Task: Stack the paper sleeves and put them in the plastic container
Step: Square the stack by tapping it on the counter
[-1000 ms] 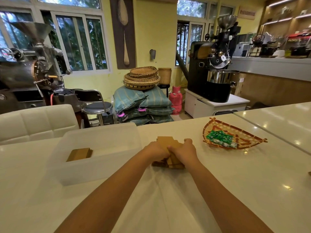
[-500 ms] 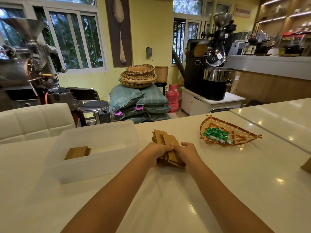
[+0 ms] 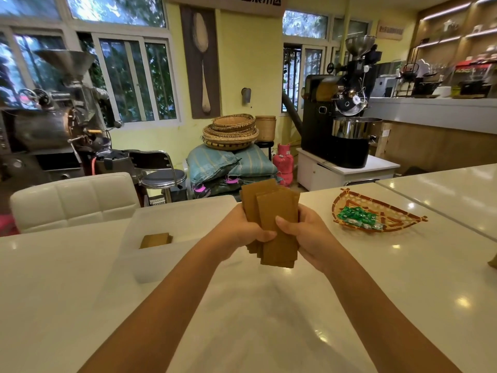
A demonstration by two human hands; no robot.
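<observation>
A bundle of brown paper sleeves (image 3: 273, 211) stands nearly upright above the white table, fanned unevenly at top and bottom. My left hand (image 3: 242, 230) grips its left side and my right hand (image 3: 304, 232) grips its right side, thumbs across the front. To the left sits the translucent plastic container (image 3: 161, 262), with a small stack of brown sleeves (image 3: 156, 240) lying inside it near its left wall. The bundle is held just right of the container.
A woven basket tray (image 3: 382, 214) with green wrapped candies sits on the table to the right. A brown item (image 3: 493, 261) shows at the right edge. A white padded chair (image 3: 72, 200) stands behind the table at the left.
Both hands have lifted the sleeve bundle off the table and tipped it from lying flat to nearly upright. The view has tilted up slightly.
</observation>
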